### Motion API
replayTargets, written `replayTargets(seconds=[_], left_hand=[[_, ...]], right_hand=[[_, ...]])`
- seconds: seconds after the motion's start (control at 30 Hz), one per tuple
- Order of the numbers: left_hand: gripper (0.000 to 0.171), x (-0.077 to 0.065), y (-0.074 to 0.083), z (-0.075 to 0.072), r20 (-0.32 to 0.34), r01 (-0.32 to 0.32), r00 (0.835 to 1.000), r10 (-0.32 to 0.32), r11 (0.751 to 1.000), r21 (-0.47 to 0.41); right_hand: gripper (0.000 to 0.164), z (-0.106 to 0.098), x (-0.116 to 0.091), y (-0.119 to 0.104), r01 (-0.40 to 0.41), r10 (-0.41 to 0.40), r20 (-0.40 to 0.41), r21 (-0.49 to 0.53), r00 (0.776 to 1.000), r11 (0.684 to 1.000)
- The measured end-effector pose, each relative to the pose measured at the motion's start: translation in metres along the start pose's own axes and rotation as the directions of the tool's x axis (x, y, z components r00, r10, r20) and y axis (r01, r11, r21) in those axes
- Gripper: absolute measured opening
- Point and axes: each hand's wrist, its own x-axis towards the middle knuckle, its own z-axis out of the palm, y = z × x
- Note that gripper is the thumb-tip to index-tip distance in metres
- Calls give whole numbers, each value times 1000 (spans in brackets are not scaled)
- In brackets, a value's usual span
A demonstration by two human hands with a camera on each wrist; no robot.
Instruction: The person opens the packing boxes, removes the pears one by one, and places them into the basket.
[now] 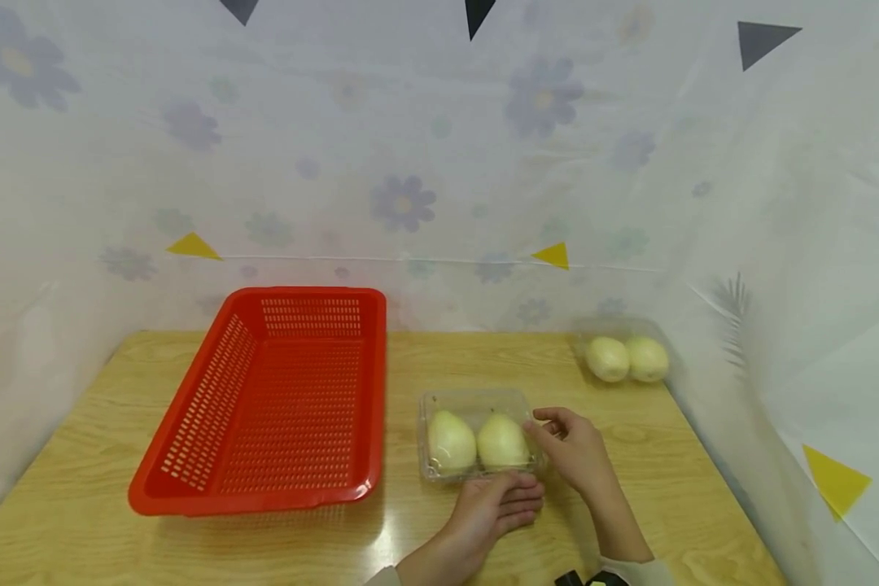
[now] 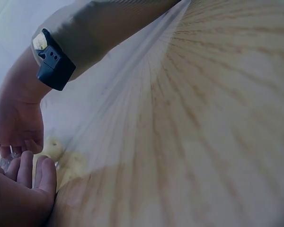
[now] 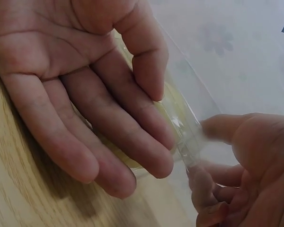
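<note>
A clear plastic clamshell box (image 1: 476,399) with two pale yellow pears (image 1: 502,442) sits on the table in front of me. Its lid lies over the fruit. My right hand (image 1: 577,449) pinches the box's right edge between thumb and fingers, also visible in the right wrist view. Along the front right edge lies my left hand (image 1: 487,514), palm turned toward the box and fingers extended; in the right wrist view those fingers (image 3: 118,123) look fairly straight against the plastic. Only part of the box shows there, behind the hands.
A red perforated plastic basket (image 1: 377,391) stands left of the box, with nothing in it. Another clear box with two pale fruits (image 1: 607,360) is at the table's back right corner. A patterned sheet (image 1: 439,163) hangs behind the wooden table (image 1: 630,431).
</note>
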Motion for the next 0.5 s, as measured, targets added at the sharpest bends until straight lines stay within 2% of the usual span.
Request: replayTargets(seconds=[0.17, 0.3, 0.43, 0.5], left_hand=[[39, -1, 2, -1, 6, 20, 1000, -20, 1000, -7], [37, -1, 3, -2, 6, 39, 999, -39, 999, -22], [36, 1, 3, -1, -4, 44, 999, -44, 999, -29], [36, 1, 4, 0, -13, 44, 999, -45, 999, -26]], right_hand=[[42, -3, -1, 0, -56, 54, 42, 34, 998, 998], [38, -2, 0, 1, -90, 81, 81, 108, 993, 990], [32, -2, 4, 6, -103, 81, 126, 177, 989, 979], [32, -5, 6, 8, -99, 73, 154, 172, 985, 980]])
